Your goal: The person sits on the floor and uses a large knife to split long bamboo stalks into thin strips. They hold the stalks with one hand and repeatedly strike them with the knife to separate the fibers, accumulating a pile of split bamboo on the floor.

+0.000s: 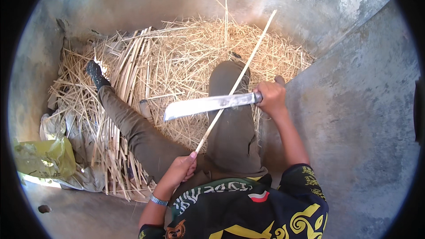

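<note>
My right hand [271, 97] is closed round the handle of a machete [208, 106], whose broad pale blade points left above my bent right leg. Under the blade a long, thin bamboo strip [252, 57] runs slantwise from my lap up toward the far wall. My left hand [182, 168] grips its near end, the thumb lying along the strip. Blade and strip cross over my thigh; whether they touch I cannot tell.
Pale shavings [186, 62] heap up before me. Several split strips [133, 62] lie at the left, by my outstretched foot. A yellow plastic bag [48, 157] lies at far left. Grey walls [354, 102] close in the right and far sides.
</note>
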### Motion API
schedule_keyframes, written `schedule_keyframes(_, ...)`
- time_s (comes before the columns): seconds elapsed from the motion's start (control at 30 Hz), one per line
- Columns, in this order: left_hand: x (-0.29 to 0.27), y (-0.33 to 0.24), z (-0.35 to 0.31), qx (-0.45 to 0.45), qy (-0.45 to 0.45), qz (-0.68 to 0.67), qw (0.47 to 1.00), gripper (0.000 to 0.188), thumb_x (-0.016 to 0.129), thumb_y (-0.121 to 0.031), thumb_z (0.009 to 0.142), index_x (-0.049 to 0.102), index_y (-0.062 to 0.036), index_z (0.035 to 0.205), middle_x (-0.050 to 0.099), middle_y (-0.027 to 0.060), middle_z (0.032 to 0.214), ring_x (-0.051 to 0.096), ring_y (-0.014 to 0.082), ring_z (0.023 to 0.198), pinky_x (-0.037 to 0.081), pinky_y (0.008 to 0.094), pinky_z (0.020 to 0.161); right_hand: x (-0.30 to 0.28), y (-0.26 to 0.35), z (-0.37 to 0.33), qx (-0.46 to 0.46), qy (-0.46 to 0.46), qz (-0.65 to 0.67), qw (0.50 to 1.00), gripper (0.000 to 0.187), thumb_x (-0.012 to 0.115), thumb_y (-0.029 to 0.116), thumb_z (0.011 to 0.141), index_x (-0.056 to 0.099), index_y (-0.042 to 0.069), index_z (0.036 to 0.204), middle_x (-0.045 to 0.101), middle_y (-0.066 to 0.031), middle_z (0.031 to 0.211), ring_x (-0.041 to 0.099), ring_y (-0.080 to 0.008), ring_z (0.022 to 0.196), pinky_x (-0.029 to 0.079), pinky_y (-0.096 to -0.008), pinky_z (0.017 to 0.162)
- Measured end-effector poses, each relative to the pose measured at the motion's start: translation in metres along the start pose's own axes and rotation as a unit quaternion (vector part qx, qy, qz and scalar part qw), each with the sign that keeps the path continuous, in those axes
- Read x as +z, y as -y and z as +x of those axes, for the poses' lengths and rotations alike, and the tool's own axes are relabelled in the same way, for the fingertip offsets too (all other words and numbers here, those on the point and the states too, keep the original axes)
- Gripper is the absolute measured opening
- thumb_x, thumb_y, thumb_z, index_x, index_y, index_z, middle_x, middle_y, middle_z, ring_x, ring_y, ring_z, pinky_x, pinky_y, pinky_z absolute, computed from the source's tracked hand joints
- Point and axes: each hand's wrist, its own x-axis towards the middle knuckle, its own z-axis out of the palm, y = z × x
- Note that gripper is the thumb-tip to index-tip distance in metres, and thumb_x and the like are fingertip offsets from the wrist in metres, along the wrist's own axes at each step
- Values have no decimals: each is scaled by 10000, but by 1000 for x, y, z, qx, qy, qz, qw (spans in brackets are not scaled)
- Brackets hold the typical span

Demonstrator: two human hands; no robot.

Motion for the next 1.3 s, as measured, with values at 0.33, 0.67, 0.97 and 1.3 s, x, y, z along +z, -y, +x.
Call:
schedule_keyframes(0.33, 0, 1, -3, 28, 16, 3, 999, 525, 464, -530, 1073, 426, -147, 715, 330, -69, 560, 248, 49, 443, 183, 239, 413, 0, -70, 49, 367, 191, -102, 905, 234, 685, 271, 819, 742, 50, 875, 702, -198, 741, 702, -356, 697, 572, -462, 703)
schedule_keyframes(0.67, -9, 9, -4, 31, 29, -34, 999, 514, 460, -518, 1077, 427, -149, 720, 323, -71, 562, 248, 46, 444, 183, 235, 415, 25, -58, 54, 251, 152, -83, 952, 207, 677, 282, 844, 715, 85, 792, 665, -109, 626, 664, -273, 563, 552, -435, 598)
schedule_keyframes(0.97, -8, 6, -5, 45, 40, -12, 998, 535, 470, -532, 1070, 431, -147, 701, 330, -73, 559, 258, 42, 449, 183, 234, 420, 0, -111, 63, 269, 161, -119, 942, 199, 663, 277, 825, 717, 92, 775, 694, -136, 687, 678, -313, 628, 549, -448, 736)
schedule_keyframes(1.3, -8, 13, -3, 49, 14, -10, 999, 541, 461, -543, 1070, 425, -152, 699, 327, -75, 556, 260, 42, 452, 184, 232, 422, 37, -76, 56, 316, 109, -27, 942, 226, 633, 247, 844, 714, 45, 783, 678, -201, 698, 675, -395, 653, 543, -485, 656)
